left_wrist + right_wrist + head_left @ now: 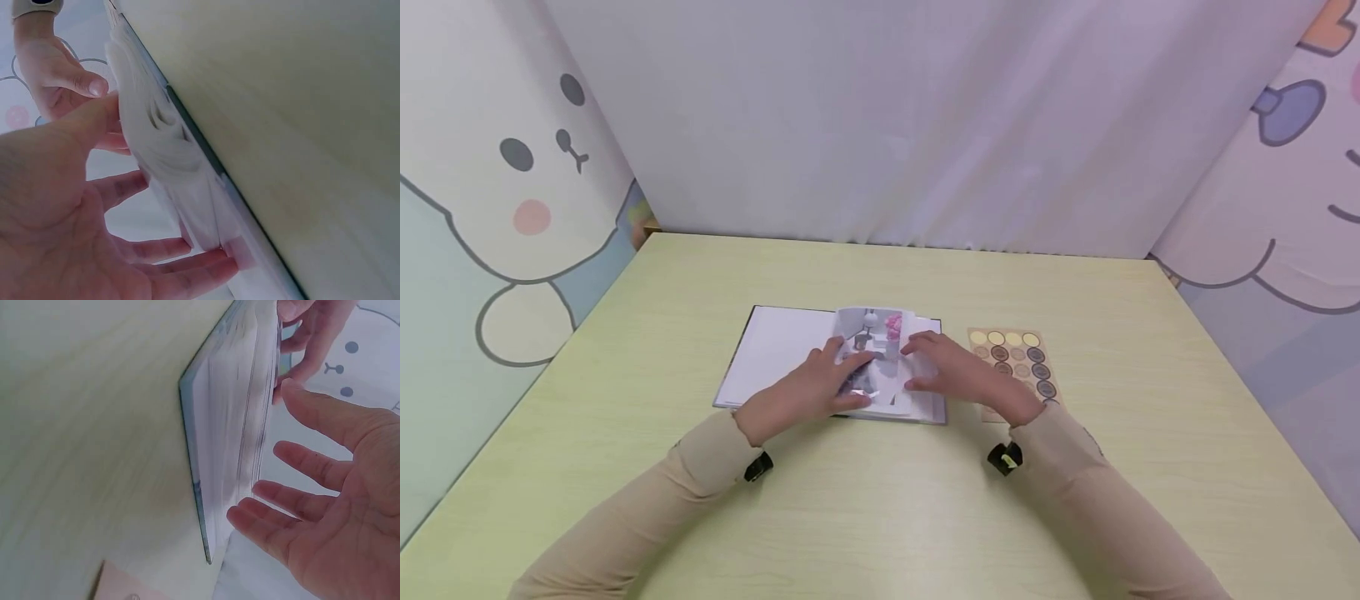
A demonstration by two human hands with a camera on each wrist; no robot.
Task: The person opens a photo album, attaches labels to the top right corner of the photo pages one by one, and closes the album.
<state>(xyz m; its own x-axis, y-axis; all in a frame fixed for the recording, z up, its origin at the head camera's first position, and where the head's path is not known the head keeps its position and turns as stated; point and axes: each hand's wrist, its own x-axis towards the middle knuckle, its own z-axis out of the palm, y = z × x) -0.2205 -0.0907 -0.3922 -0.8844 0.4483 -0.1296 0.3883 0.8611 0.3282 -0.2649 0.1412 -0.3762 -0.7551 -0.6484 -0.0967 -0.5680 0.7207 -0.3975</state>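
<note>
An open hardcover book lies on the table, its left side plain white. Its loose, bowed stack of pages carries a grey picture with pink flowers on top. My left hand rests on that picture page with thumb and fingers spread. In the left wrist view its fingertips touch the page stack. Over the right side of the book is my right hand, fingers loosely bent and spread at the edge of the pages. The right wrist view has nothing gripped in this hand.
Right of the book, partly under my right forearm, lies a tan sheet with rows of round yellow, brown and dark stickers. A pale curtain hangs behind the table's far edge. Cartoon-printed cloths flank both sides. Each wrist wears a black device.
</note>
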